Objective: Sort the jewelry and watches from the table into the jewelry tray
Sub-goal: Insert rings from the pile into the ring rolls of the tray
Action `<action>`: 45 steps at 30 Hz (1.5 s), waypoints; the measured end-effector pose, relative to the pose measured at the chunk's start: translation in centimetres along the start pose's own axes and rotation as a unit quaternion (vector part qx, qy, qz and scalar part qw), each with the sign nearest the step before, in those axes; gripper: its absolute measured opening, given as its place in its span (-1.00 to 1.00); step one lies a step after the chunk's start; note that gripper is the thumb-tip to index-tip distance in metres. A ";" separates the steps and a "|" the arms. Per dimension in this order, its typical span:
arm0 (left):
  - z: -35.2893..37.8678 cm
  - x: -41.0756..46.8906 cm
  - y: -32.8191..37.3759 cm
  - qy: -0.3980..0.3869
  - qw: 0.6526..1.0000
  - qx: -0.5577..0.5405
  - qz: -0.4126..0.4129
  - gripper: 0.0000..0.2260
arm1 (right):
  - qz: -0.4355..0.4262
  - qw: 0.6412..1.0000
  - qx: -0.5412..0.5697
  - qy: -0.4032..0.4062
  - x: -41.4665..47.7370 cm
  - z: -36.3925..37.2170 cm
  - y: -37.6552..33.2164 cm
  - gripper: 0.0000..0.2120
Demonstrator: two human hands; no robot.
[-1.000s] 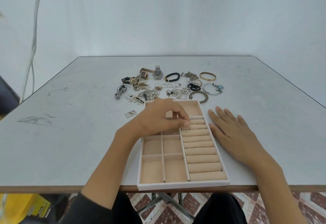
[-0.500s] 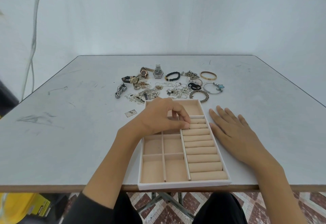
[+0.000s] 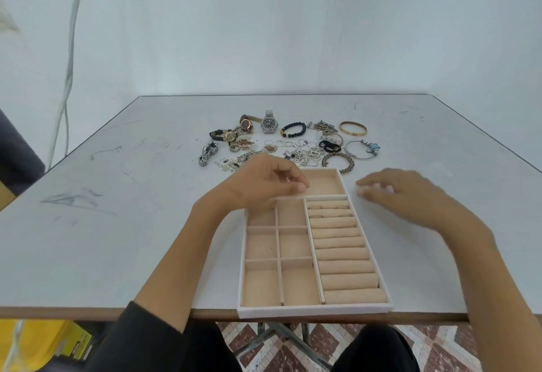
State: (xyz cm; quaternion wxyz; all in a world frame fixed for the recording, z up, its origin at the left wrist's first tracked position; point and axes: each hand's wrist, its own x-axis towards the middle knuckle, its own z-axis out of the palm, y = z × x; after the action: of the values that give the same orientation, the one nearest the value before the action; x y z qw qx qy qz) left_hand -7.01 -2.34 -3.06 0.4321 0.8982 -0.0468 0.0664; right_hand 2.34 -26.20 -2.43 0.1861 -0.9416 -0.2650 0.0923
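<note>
A single wide-angle view looked from the person's head, facing forward and down across the table (image 3: 132,239). It sat close above the near edge, with the jewelry tray (image 3: 315,310) almost beneath it and the tiled floor (image 3: 296,339) showing below. The loose jewelry (image 3: 293,149) lay farther off at mid-table, and the far edge met a white wall (image 3: 293,34).

Left hand (image 3: 264,181) palm down, fingers curled in, thumb against fingertips, unclear if pinching anything; dark sleeve (image 3: 140,336) at left elbow. Right hand (image 3: 410,195) motion-blurred, palm down, fingers loosely bent, holding nothing
</note>
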 end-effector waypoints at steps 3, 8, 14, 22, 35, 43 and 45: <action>-1.3 1.9 -1.4 0.058 0.997 0.048 -0.030 -0.94 | -0.001 0.997 0.029 0.077 3.1 -1.8 -1.7 -0.86; -2.5 6.2 -3.9 0.159 0.972 0.142 -0.100 -0.89 | -0.048 0.993 0.013 0.110 9.8 -1.7 -6.1 -0.89; -0.8 10.8 -5.1 0.132 0.912 0.370 -0.120 -0.73 | -0.054 0.995 -0.004 0.088 15.8 1.0 -8.4 -0.89; -1.2 11.7 -5.4 0.156 0.899 0.383 -0.142 -0.81 | -0.073 0.996 0.040 0.039 18.2 1.4 -7.8 -0.91; -1.8 10.7 -6.3 0.260 0.940 0.154 -0.156 -0.92 | -0.072 0.997 -0.021 0.030 18.3 2.3 -9.4 -0.90; -2.0 10.1 -6.9 0.278 0.948 0.025 -0.151 -0.98 | -0.075 0.996 -0.043 0.011 18.3 2.4 -9.7 -0.82; -1.9 9.7 -7.0 0.282 0.949 -0.003 -0.141 -0.96 | -0.073 0.996 -0.051 0.013 18.4 2.4 -9.7 -0.85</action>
State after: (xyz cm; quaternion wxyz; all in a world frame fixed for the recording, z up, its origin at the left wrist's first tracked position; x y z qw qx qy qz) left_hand 3.44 3.26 -5.70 0.4354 0.8388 0.2037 0.2557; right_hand 12.67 -8.00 -2.10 0.1473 -0.9291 -0.3352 0.0522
